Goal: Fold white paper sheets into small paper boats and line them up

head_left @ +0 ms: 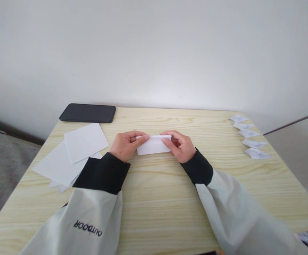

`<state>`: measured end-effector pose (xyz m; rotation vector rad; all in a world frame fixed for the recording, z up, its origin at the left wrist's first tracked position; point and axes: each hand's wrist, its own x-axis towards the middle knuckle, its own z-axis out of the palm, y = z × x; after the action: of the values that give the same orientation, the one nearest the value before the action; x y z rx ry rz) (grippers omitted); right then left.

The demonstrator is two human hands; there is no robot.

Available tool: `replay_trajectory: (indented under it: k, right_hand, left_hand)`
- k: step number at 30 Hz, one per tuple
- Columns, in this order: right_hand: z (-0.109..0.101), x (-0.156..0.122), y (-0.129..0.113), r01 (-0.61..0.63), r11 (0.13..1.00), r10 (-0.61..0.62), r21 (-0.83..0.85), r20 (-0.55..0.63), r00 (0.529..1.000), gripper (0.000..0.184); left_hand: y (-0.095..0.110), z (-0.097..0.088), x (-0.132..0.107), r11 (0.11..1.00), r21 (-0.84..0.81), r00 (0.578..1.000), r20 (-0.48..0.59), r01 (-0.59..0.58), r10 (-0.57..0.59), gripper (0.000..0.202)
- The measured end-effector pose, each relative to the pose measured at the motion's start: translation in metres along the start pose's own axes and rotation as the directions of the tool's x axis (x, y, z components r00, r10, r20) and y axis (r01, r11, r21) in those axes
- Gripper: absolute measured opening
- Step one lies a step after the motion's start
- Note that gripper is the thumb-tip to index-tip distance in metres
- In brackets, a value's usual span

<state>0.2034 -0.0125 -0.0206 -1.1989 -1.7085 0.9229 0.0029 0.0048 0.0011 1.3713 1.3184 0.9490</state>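
A small white paper (154, 145), folded into a narrow rectangle, lies on the light wooden table (156, 198) in the middle. My left hand (126, 145) pinches its left end, fingers curled onto the upper edge. My right hand (179, 145) pinches the right end in the same way. Both hands rest on the table top with the paper between them.
A loose stack of white paper sheets (71, 156) lies to the left. A black phone (88, 113) lies at the far left edge. Several small folded paper pieces (250, 140) sit in a row along the right edge. A white wall stands behind.
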Motion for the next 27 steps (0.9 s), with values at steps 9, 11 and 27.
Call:
replay_trajectory:
  k: [9, 11, 27]
  right_hand:
    - [-0.0001, -0.0004, -0.0014, -0.018, 1.0, 0.017, -0.002, -0.016, 1.0, 0.03]
    - [0.0, -0.0004, -0.0008, -0.013, 1.0, 0.013, 0.005, -0.011, 1.0, 0.03]
    - [0.0003, -0.0002, 0.0003, 0.018, 1.0, -0.018, 0.018, 0.001, 1.0, 0.025]
  left_hand:
    - [0.0003, -0.0012, -0.0011, 0.999, 0.034, 1.0, -0.003, 0.0, 0.001, 0.04]
    - [-0.0001, -0.0012, -0.0012, 0.999, 0.037, 1.0, -0.004, -0.007, 0.007, 0.04]
    - [0.0002, -0.0003, -0.0015, 0.993, 0.108, 0.999, -0.007, -0.037, 0.038, 0.043]
